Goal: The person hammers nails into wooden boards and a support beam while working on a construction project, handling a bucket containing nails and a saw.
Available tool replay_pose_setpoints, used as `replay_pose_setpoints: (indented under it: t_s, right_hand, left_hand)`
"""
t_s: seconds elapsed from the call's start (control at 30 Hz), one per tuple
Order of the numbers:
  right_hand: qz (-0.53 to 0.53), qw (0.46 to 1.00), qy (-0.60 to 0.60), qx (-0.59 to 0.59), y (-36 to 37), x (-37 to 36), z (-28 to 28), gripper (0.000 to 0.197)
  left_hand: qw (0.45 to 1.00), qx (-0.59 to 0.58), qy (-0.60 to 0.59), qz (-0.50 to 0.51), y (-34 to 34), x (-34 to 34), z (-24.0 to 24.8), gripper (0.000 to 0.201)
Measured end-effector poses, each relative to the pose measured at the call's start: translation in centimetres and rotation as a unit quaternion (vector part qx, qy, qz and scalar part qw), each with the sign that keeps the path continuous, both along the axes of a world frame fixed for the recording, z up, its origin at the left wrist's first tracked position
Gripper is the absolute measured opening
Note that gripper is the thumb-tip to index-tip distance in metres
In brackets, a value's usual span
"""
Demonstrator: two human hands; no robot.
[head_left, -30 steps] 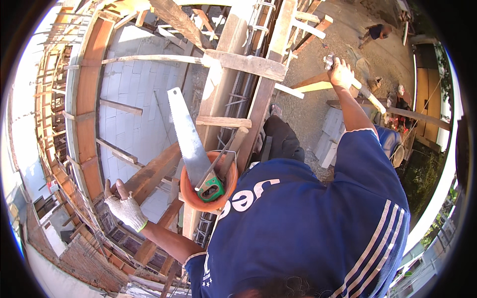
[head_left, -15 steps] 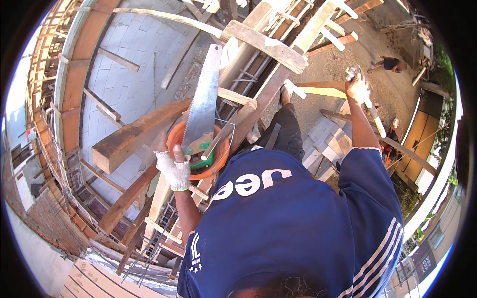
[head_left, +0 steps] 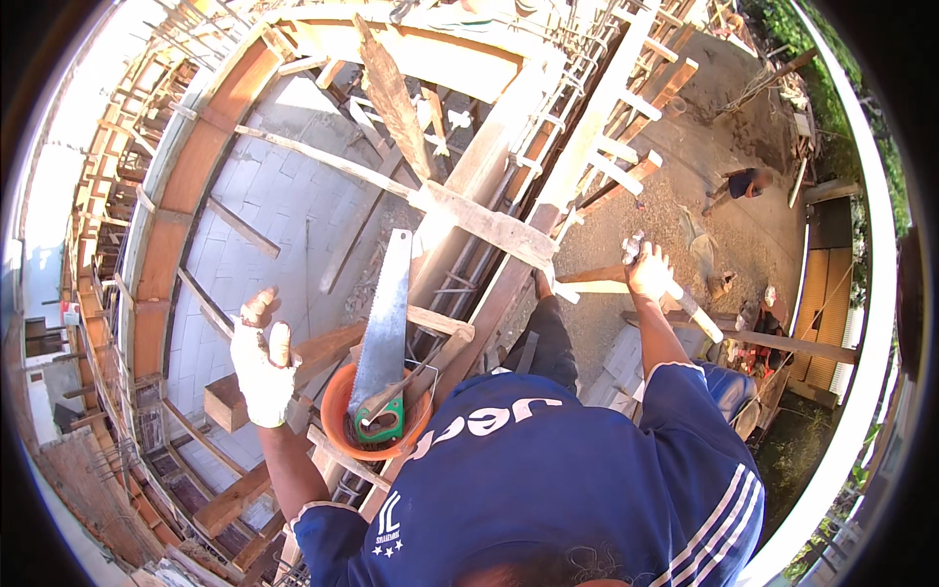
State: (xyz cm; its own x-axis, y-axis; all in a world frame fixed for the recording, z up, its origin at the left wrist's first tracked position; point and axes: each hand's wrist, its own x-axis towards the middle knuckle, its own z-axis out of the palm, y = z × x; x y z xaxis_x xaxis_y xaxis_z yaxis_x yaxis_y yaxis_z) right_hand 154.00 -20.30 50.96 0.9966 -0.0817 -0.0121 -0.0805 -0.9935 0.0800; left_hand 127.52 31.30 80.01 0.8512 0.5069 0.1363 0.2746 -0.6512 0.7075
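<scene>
My left hand (head_left: 262,377), in a white work glove with bare fingertips, is raised to the left of an orange bucket (head_left: 335,401). Its thumb and fingers are apart, and nothing shows in it. Standing in the bucket is a handsaw (head_left: 384,318), blade up, its green handle (head_left: 384,423) low inside. Out to the right, my right hand (head_left: 648,276) is closed around a hammer. The hammer's metal head (head_left: 634,245) shows above the fingers, and its pale handle (head_left: 696,315) slants down to the right.
A thick timber (head_left: 227,403) lies behind my left hand. Across the long boards and rebar (head_left: 469,259) ahead lies a short plank (head_left: 489,227). Orange formwork panels (head_left: 161,338) curve along the left. Two other people (head_left: 748,183) (head_left: 768,311) are lower down at right.
My left hand has moved left, away from the bucket and saw. The view has shifted, so the bucket and saw appear lower. The hammer stays in my right hand.
</scene>
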Motion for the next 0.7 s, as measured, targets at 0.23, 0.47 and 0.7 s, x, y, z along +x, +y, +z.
replay_pose_setpoints:
  t_s: [0.23, 0.47, 0.7]
  right_hand:
    - [-0.024, 1.0, 0.003, 0.008, 0.3, 0.1, 0.2, 0.028]
    - [0.01, 1.0, -0.021, 0.01, 0.3, -0.1, 0.2, 0.028]
    - [0.001, 1.0, -0.012, 0.024, -0.6, 0.1, -1.3, 0.029]
  left_hand:
    - [0.99, -0.015, -0.045, -0.134, 2.7, 19.4, 1.9, 0.076]
    - [0.968, -0.02, -0.182, -0.174, 3.1, 36.0, 0.2, 0.072]
    - [0.873, -0.4, -0.21, -0.183, 2.1, 38.2, -2.8, 0.029]
